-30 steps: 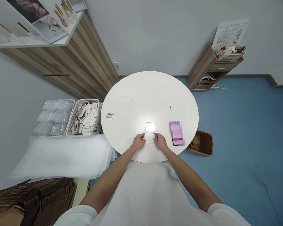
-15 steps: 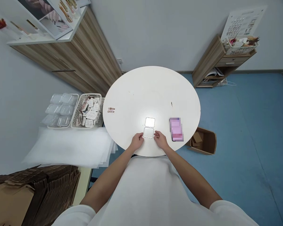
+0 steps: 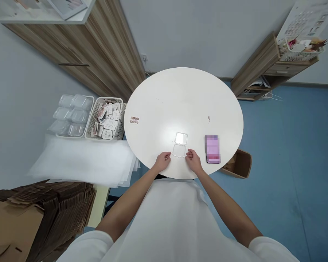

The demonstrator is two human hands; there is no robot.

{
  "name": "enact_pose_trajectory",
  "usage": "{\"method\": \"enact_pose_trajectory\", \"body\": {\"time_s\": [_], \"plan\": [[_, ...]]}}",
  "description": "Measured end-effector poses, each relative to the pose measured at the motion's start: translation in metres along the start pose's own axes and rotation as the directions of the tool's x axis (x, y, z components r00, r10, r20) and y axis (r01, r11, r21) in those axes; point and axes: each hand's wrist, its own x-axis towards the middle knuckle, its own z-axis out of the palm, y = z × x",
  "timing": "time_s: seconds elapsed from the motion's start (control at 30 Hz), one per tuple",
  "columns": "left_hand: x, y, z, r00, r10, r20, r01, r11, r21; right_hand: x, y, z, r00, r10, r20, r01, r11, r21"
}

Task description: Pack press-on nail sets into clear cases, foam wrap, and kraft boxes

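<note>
A clear plastic box point(image 3: 179, 151) lies unfolded on the white round table point(image 3: 186, 94), near its front edge. Its two square halves are joined in the middle, and the far half catches a bright reflection. Just left of the near half, my left hand point(image 3: 163, 162) rests with loosely bent fingers, a small gap away from the box and holding nothing. On the other side is my right hand point(image 3: 193, 160), its fingers bent and apart, close to the box's right edge with nothing in it. No contents show inside the box.
A phone point(image 3: 212, 149), partly pixelated, lies right of the hands. A small sheet of nail tips point(image 3: 134, 120) is at the table's left. Baskets of clear packs point(image 3: 76, 115) and cards point(image 3: 109, 118) stand further left. A cardboard box point(image 3: 243, 164) sits on the floor.
My hands have drawn slightly apart from the box, the left one more widely. The whole view has shifted, so the table appears further right and larger.
</note>
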Motion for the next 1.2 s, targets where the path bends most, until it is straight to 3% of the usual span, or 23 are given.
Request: {"method": "enact_pose_trajectory", "body": {"time_s": [0.13, 0.23, 0.33, 0.47, 0.6, 0.7, 0.83, 1.0, 1.2], "plan": [[0.0, -0.004, -0.024, 0.99, 0.018, 0.14, -0.018, 1.0, -0.001, -0.009, -0.009, 0.007, 0.992, -0.066, -0.112, 0.05, 0.989, -0.142], [0.007, -0.008, -0.062, 0.976, 0.136, 0.171, -0.157, 0.98, 0.118, -0.011, -0.032, 0.022, 0.951, -0.223, -0.215, 0.156, 0.945, -0.287], [0.025, -0.011, -0.123, 0.969, 0.238, 0.058, -0.243, 0.902, 0.356, 0.002, -0.069, 0.052, 0.932, -0.353, -0.086, 0.3, 0.881, -0.366], [0.067, -0.009, -0.212, 0.96, 0.247, -0.129, -0.116, 0.777, 0.619, 0.043, -0.12, 0.106, 0.927, -0.335, 0.17, 0.376, 0.821, -0.429], [0.114, 0.0, -0.267, 0.97, 0.229, -0.082, -0.09, 0.651, 0.754, 0.09, -0.153, 0.157, 0.914, -0.286, 0.289, 0.398, 0.775, -0.49], [0.139, 0.003, -0.28, 0.993, 0.117, -0.018, -0.058, 0.618, 0.784, 0.119, -0.167, 0.187, 0.898, -0.298, 0.323, 0.433, 0.728, -0.531], [0.156, -0.003, -0.276, 0.997, 0.063, 0.038, -0.07, 0.655, 0.752, 0.146, -0.177, 0.217, 0.912, -0.306, 0.274, 0.41, 0.717, -0.564], [0.159, -0.012, -0.274, 0.994, 0.091, 0.064, -0.108, 0.655, 0.747, 0.161, -0.18, 0.24, 0.932, -0.286, 0.221, 0.361, 0.702, -0.614], [0.156, -0.017, -0.276, 0.987, 0.154, 0.048, -0.143, 0.701, 0.698, 0.162, -0.181, 0.246, 0.94, -0.282, 0.19, 0.337, 0.701, -0.628]]}}
